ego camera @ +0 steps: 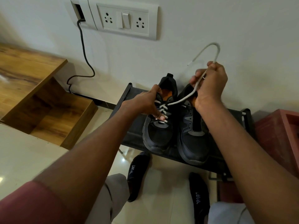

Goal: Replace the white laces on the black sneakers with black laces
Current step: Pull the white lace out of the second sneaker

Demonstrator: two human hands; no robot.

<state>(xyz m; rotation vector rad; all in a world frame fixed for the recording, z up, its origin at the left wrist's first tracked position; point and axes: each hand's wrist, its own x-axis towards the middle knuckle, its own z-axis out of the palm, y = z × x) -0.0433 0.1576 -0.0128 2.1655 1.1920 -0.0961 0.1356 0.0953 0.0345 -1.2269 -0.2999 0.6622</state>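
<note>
Two black sneakers stand side by side on a low dark rack. The left sneaker still carries a white lace through its eyelets. The right sneaker shows no lace. My left hand grips the left sneaker's side, thumb on the lower lacing. My right hand is raised above the right sneaker and grips one end of the white lace, drawn taut from the upper eyelets. The lace's free tip loops up above my fist.
A white wall with a socket panel and a black cable is right behind the rack. A wooden shelf unit stands on the left, a red box on the right. My socked feet rest on the tiled floor.
</note>
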